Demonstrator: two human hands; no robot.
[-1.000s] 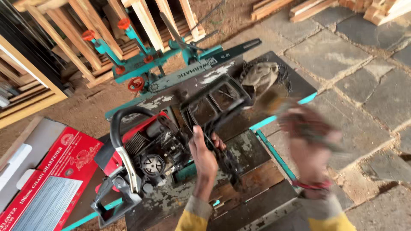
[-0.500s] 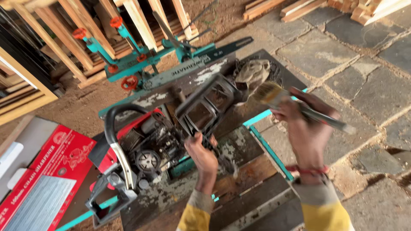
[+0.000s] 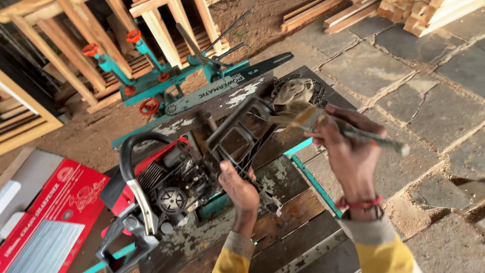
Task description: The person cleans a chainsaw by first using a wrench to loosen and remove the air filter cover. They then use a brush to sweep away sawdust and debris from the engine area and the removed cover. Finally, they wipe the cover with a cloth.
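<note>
- Worn wood and peeling teal paint make up the table (image 3: 283, 222) we work at; it stands on grey stone slabs, with timber frames (image 3: 76, 45) stacked behind its far edge.
- We see a red and black chainsaw engine (image 3: 166, 187) lying towards the table's left edge, and a red box (image 3: 50, 217) on the floor beyond it.
- Our left hand (image 3: 241, 188) holds a black plastic cover (image 3: 242, 134) tilted up above the table's middle, fingers curled shut on its lower edge.
- Our right hand (image 3: 348, 151) grips a paintbrush (image 3: 333, 126) tightly, its pale bristles just beside the cover's upper end, over the far right corner.
</note>
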